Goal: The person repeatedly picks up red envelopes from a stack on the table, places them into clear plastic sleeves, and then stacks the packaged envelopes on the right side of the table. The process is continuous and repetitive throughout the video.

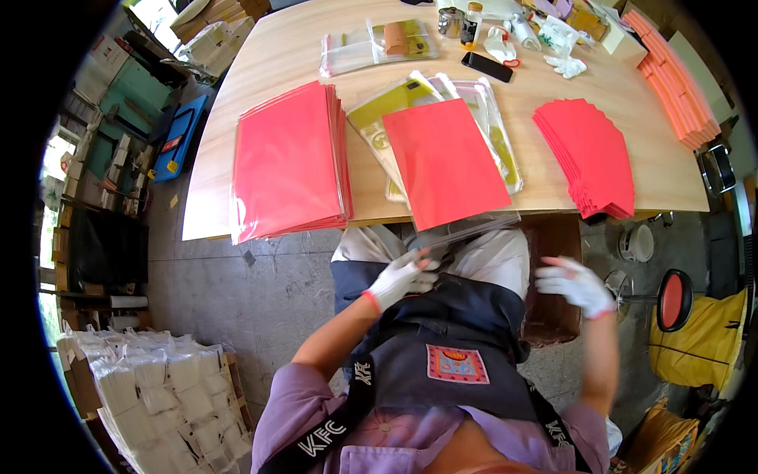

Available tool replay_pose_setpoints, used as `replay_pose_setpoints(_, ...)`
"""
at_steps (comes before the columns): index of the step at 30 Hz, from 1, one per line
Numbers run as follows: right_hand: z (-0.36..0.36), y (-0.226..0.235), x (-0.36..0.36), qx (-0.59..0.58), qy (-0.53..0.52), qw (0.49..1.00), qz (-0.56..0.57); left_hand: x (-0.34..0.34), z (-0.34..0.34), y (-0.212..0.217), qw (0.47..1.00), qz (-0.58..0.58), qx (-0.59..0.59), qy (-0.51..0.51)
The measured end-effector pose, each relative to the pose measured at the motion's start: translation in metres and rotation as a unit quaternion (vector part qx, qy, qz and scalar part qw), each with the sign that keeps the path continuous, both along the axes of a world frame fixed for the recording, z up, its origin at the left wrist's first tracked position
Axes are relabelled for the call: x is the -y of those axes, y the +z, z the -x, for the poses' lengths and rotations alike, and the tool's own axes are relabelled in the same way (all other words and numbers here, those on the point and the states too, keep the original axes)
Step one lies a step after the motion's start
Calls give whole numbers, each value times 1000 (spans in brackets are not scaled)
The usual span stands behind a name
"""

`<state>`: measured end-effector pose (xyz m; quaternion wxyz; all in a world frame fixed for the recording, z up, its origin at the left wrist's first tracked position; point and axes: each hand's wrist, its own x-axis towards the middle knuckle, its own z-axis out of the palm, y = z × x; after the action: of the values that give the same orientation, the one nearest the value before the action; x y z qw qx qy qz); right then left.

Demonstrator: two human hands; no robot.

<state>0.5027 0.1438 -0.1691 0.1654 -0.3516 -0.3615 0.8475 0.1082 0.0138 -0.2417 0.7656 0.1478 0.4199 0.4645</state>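
From where I stand, the right hand (575, 286) is blurred at its fingers. A red sheet (446, 162) hides part of the olive packets (383, 114) beneath. The tabletop (212, 186) covers the brown box's (553, 316) far end.

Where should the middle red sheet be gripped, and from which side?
Probably pinch the middle red sheet at its near-left corner, coming from the person's side with the left hand: it lies flat, but that corner pokes past the edge of the table, leaving room beneath.
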Motion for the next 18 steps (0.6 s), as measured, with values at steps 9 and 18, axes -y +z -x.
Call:
replay_pose_setpoints(9, 88, 260, -36, 319, 99, 648, -685, 14, 68, 0, 995, -22, -49, 89)
replay_pose_setpoints(18, 358, 62, 106, -140, 516, 463, -707, -29, 33, -58, 995, -61, 39, 67)
